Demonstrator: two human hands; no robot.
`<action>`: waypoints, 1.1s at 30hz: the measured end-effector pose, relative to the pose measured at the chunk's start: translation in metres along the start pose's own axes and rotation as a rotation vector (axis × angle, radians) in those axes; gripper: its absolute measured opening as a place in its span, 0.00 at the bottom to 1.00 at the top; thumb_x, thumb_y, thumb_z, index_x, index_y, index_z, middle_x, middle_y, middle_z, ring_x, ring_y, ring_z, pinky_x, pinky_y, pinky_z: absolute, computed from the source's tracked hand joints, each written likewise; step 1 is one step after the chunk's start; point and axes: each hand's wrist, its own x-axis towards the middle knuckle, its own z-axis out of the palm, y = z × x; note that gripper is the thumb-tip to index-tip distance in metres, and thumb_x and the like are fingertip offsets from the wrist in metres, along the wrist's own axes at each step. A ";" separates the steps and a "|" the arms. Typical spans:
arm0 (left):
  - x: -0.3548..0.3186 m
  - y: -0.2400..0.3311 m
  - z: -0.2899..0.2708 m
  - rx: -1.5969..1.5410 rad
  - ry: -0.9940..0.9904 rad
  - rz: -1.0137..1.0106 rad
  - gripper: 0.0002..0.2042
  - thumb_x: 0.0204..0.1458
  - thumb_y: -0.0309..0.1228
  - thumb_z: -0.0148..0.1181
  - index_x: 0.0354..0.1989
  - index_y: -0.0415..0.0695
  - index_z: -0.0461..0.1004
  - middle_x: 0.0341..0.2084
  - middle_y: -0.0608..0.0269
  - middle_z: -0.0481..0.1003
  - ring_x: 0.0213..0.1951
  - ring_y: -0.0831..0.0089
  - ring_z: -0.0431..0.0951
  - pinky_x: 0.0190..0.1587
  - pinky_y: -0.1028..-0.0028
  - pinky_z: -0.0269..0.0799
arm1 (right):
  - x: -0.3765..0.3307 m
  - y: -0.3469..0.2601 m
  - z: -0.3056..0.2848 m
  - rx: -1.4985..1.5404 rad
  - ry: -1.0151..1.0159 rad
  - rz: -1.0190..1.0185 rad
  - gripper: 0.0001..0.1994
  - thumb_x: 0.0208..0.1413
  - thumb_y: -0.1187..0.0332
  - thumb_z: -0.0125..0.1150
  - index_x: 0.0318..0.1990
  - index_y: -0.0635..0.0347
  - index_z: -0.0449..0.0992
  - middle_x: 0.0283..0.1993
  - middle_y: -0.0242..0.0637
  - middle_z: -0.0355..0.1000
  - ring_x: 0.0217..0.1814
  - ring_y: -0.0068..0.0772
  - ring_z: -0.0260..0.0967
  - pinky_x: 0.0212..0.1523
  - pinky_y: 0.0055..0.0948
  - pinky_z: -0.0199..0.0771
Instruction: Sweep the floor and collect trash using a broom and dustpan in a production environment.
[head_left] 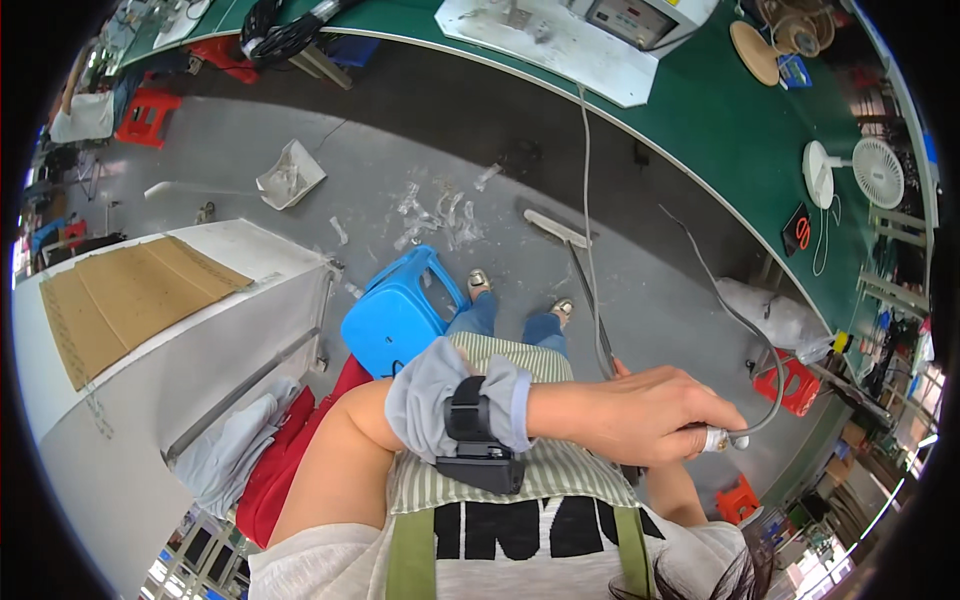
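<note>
Grey cable (742, 320) curves along the person's right side, its near end in the grip of the left hand (655, 412). State of the grip: thumb and forefinger pinch the cable close to its blunt end; one digit has a white wrapping (715, 438) at its tip. The right hand (621, 368) is mostly covered by the left; part of it shows beside a dark broom handle (580, 275), but whether it grasps the handle cannot be confirmed.

Step in hand, as judged: holding and guiding the cable. The next move probably calls for a firm pinch at the end and for routing the loose length clear of the handle.

Obstructions: the pale broom head (555, 228) rests on the floor ahead. A pale cable (587, 190) hangs from the green worktop (715, 115) and passes close to the handle; snagging is possible. A blue stool (385, 320) stands near the left leg, with clear plastic scraps (440, 215) beyond it.

Farther out: white dustpan (310, 165) at left; translucent bag (765, 310) and red stool (795, 390) at right; white fan (878, 172) on the worktop.
</note>
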 end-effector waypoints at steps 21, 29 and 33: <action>-0.054 0.004 -0.019 0.084 0.165 0.005 0.16 0.46 0.22 0.46 0.45 0.36 0.70 0.34 0.49 0.74 0.38 0.53 0.74 0.40 0.61 0.68 | 0.116 -0.271 0.181 0.601 -0.249 0.270 0.29 0.60 0.71 0.35 0.67 0.29 0.44 0.18 0.30 0.56 0.11 0.22 0.51 0.09 0.25 0.55; -0.053 0.013 -0.020 0.129 0.138 0.033 0.17 0.46 0.20 0.49 0.47 0.33 0.69 0.38 0.50 0.74 0.39 0.55 0.75 0.41 0.63 0.69 | 0.051 -0.231 0.151 0.389 -0.375 0.218 0.26 0.62 0.65 0.35 0.67 0.31 0.48 0.18 0.28 0.56 0.14 0.20 0.50 0.12 0.22 0.54; -0.050 0.012 -0.018 0.108 0.181 0.047 0.15 0.45 0.20 0.48 0.44 0.35 0.71 0.34 0.50 0.75 0.37 0.54 0.75 0.39 0.62 0.69 | 0.022 -0.206 0.094 0.448 -0.496 0.259 0.24 0.65 0.57 0.40 0.67 0.31 0.48 0.19 0.27 0.56 0.13 0.18 0.48 0.12 0.20 0.50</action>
